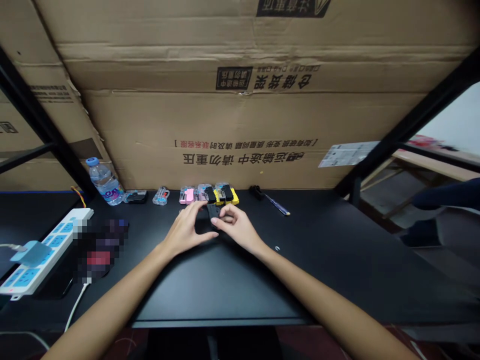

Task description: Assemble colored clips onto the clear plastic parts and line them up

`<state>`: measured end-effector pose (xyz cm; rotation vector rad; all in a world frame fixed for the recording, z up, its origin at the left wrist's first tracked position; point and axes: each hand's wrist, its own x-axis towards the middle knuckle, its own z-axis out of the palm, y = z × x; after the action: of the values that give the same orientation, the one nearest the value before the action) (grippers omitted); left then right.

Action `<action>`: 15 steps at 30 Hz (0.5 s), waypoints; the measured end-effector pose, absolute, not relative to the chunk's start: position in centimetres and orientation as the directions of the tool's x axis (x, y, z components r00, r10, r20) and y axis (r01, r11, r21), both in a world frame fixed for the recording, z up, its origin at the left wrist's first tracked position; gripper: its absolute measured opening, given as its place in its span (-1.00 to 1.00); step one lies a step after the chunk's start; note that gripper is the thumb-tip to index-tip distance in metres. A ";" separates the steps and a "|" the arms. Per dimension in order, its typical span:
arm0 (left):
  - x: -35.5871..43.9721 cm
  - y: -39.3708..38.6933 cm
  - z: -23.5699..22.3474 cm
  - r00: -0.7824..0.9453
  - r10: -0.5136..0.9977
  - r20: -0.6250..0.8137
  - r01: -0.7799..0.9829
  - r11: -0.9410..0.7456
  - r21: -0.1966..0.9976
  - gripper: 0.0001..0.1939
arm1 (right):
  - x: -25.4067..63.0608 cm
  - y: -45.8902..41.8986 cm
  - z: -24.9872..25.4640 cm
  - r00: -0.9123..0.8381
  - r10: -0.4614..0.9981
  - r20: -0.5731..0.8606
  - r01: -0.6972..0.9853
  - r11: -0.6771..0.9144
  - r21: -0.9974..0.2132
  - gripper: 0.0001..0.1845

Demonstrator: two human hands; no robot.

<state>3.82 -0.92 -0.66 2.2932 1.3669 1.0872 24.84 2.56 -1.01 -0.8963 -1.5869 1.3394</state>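
Note:
Both my hands meet over a small black part (213,213) on the black table (318,250), just in front of a row of small gadgets. My left hand (186,228) curls its fingers around the part's left side. My right hand (236,225) pinches it from the right, fingers bent. Behind them stand a pink gadget (187,195), a black-and-clear one (204,192) and a yellow-and-black one (226,194). Much of the black part is hidden by my fingers.
A water bottle (104,181) stands at the back left, with two more small gadgets (135,196) (161,196) beside it. A white and blue power strip (43,250) lies at the left. A pen-like tool (275,204) lies at the back right. Cardboard (243,115) walls the back.

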 end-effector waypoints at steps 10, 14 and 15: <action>2.8 -1.1 1.4 0.251 0.822 0.511 0.697 -0.519 0.494 -0.34 | 29.4 6.5 0.2 -0.418 0.863 0.284 0.415 0.460 -0.785 -0.61; 2.0 -0.9 1.4 0.188 0.863 0.468 0.756 -0.432 0.492 -0.35 | 33.8 9.1 1.3 -0.382 0.884 0.270 0.586 0.457 -0.669 -0.63; 1.8 -0.8 1.2 0.176 0.872 0.456 0.766 -0.412 0.494 -0.35 | 34.5 9.4 1.5 -0.400 0.888 0.227 0.597 0.441 -0.670 -0.63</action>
<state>1.83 -0.79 1.24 2.2877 1.6094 1.0560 34.45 9.41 1.50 -1.2419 -2.1303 0.6708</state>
